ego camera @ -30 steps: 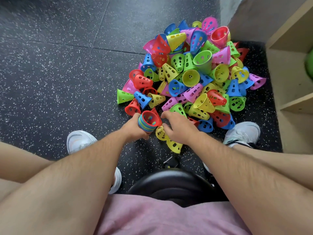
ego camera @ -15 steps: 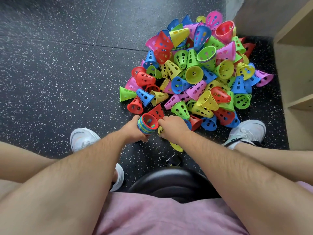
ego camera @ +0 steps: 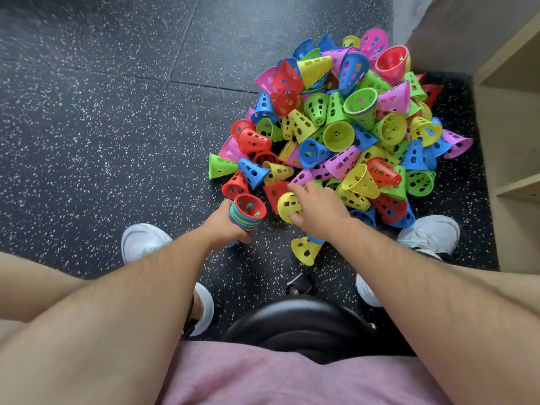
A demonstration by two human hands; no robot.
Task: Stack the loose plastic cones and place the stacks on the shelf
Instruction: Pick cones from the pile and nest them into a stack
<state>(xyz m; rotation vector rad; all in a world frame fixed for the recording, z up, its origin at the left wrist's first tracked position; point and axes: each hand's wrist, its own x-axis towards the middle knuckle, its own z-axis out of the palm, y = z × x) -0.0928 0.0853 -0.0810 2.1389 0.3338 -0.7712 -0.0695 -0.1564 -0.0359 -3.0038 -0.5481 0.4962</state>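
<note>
Lone yellow cone (ego camera: 305, 251) lies on the floor just below centre. Mid-frame, the left hand (ego camera: 225, 226) grips the nested stack (ego camera: 247, 211), red cone innermost. Right beside it, the right hand (ego camera: 317, 211) curls round a second yellow cone (ego camera: 287, 204) at the pile's (ego camera: 336, 135) near edge. Pile fills the upper right, shelf (ego camera: 508, 141) at the right edge.

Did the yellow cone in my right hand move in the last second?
Yes. The held yellow cone shifted away from the lone yellow cone, toward the pile.
</note>
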